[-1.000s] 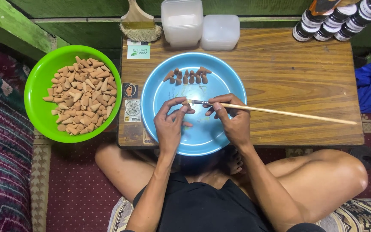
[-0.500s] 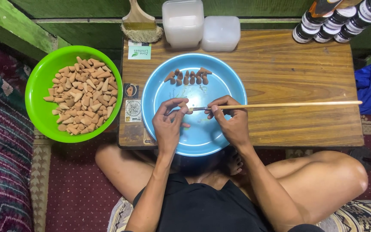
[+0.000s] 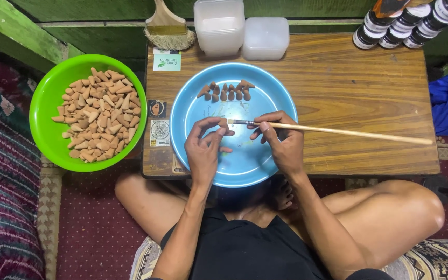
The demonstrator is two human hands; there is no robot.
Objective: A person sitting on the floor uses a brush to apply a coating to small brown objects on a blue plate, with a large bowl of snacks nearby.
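- Head view: left hand (image 3: 206, 150) pinches a small cone (image 3: 224, 122) over the blue bowl (image 3: 193, 103), fingers curled.
- Right hand (image 3: 281, 142) grips a long brush (image 3: 348, 132), its tip touching the cone.

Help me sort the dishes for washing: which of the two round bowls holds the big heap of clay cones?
The green bowl left of the table holds the heap; the blue bowl on the table has only a short row of cones.

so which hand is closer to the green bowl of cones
Left. The left hand is over the blue plate, on its side toward the green bowl. The right hand, holding the paintbrush, sits farther away on the plate's other side.
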